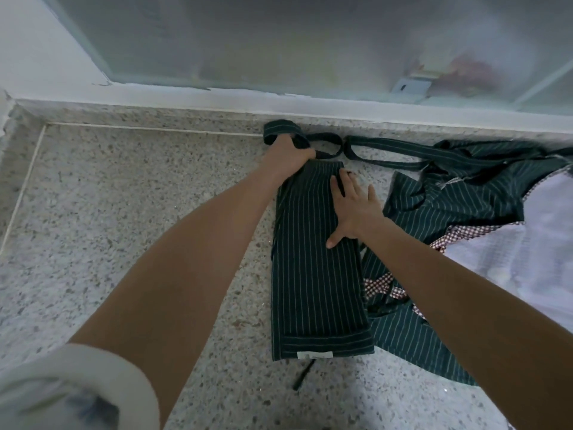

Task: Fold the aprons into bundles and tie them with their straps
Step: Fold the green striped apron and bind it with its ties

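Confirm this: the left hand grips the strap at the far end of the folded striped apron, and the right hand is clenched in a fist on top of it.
Not a fist. The head view shows the right hand lying flat, fingers spread, on the folded striped apron. The left hand does grip the strap at its far end.

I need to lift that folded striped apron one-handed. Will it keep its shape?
Probably not: the folded apron is thin cloth and would likely sag. The right hand pressing it flat suggests springy folds. Its strap, gripped by the left hand, would dangle.

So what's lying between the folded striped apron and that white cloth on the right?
In the head view, a crumpled dark green striped apron and a red checked cloth lie between the folded striped apron and the white cloth.
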Motion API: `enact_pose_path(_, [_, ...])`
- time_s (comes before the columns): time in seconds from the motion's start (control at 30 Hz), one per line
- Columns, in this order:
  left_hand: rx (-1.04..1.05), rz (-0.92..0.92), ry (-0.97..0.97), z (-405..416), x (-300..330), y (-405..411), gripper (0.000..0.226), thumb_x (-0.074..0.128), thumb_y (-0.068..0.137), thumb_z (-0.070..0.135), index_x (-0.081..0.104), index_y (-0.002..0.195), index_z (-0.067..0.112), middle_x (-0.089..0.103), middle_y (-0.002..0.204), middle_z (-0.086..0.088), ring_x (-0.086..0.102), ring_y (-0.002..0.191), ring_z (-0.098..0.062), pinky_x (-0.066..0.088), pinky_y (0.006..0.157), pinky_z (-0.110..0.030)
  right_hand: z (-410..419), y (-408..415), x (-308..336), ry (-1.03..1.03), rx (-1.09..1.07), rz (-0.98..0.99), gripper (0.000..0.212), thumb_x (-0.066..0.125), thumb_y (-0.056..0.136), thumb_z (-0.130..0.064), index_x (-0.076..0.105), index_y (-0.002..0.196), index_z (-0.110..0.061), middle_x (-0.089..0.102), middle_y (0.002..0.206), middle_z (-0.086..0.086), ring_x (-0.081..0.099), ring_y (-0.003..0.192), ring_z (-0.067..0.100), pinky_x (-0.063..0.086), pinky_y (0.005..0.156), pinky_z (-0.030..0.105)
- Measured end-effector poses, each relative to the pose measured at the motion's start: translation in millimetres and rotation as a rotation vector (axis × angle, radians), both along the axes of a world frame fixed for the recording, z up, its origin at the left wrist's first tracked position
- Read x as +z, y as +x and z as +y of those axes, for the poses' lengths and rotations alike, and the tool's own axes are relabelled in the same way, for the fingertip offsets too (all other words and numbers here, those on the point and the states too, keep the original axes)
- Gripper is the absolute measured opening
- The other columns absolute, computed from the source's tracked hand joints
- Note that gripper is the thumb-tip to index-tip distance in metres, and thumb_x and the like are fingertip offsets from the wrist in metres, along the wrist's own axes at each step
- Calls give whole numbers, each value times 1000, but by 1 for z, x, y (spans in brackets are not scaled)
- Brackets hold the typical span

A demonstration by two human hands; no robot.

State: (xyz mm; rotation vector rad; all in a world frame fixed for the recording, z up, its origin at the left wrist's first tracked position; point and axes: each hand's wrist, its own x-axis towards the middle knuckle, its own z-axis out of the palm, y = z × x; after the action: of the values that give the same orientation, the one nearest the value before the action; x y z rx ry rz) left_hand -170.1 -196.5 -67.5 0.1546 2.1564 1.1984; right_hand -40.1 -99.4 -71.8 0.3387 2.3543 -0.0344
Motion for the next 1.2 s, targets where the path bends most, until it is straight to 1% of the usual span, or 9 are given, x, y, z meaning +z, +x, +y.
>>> enact_pose_path(0.1, [314, -282, 292, 0, 1, -6, 34, 68, 79, 14, 56, 105, -3, 63, 91, -14, 62, 78, -21, 50, 52, -22, -2, -2, 2, 12, -11, -16, 141, 82, 61, -50, -22, 146, -9, -32, 152, 9, -22, 143, 25, 1, 114, 56])
enact_pose_path(0.2, [665, -494, 641, -13, 10, -11, 7, 63, 83, 4, 60, 89, 3, 62, 78, -7, 60, 69, -14, 52, 53, -19, -4, -3, 2, 15, -15, -25, 141, 82, 61, -49, -22, 146, -8, -33, 151, 9, -23, 142, 25, 3, 112, 59])
enact_pose_path(0.37, [997, -313, 673, -48, 9, -29, 43, 68, 82, 4, 46, 119, 7, 61, 102, -8, 62, 79, -14, 56, 70, -22, -6, -5, 4, 12, -26, -30, 142, 84, 60, -47, -22, 146, -8, -32, 152, 9, -22, 143, 26, 5, 112, 60])
enact_pose_path(0.6, [517, -291, 67, -72, -5, -12, 81, 72, 79, 40, 32, 141, 7, 49, 134, -7, 51, 119, -23, 43, 98, -33, -6, -2, 8, 38, -18, 7, 141, 83, 58, -52, -17, 148, -11, -28, 154, 8, -19, 144, 24, 7, 113, 61])
enact_pose_path(0.73, [66, 225, -444, -73, -4, 40, 65, 62, 87, 24, 31, 138, 1, 34, 138, -19, 38, 125, -31, 40, 101, -38, -10, 7, 10, 81, 8, 116, 134, 82, 58, -54, -8, 150, -20, -20, 156, 9, -13, 145, 25, 8, 113, 57])
enact_pose_path(0.87, [-459, 621, -271, -89, -2, 88, 40, 61, 87, 22, 49, 124, 10, 42, 129, -10, 38, 119, -24, 39, 98, -35, -21, 30, 12, 70, -39, 283, 94, 78, 68, -46, 26, 143, -22, 27, 140, 13, 28, 132, 30, 30, 105, 47])
enact_pose_path(1.0, [-914, 561, -417, -98, -10, 117, 94, 65, 75, 59, 23, 146, 14, 20, 152, -6, 16, 141, -23, 20, 114, -38, -37, 68, 8, -6, -6, 378, 44, 57, 91, -23, 39, 131, -18, 44, 128, 9, 41, 121, 27, 37, 96, 41])
enact_pose_path(1.1, [-1057, 585, -585, -110, -20, 131, 122, 62, 64, 74, -2, 151, 16, -11, 158, -6, -11, 145, -24, -3, 116, -44, -47, 97, 8, -100, -49, 401, 46, 53, 94, -25, 37, 137, -19, 43, 133, 7, 40, 125, 25, 38, 96, 40])
enact_pose_path(1.2, [-1043, 683, -644, -117, -20, 145, 119, 60, 66, 74, -2, 151, 17, -14, 157, -9, -13, 145, -26, -4, 115, -48, -51, 126, 12, -158, -36, 317, 61, 57, 92, -29, 27, 145, -22, 29, 149, 2, 30, 136, 23, 32, 107, 41])
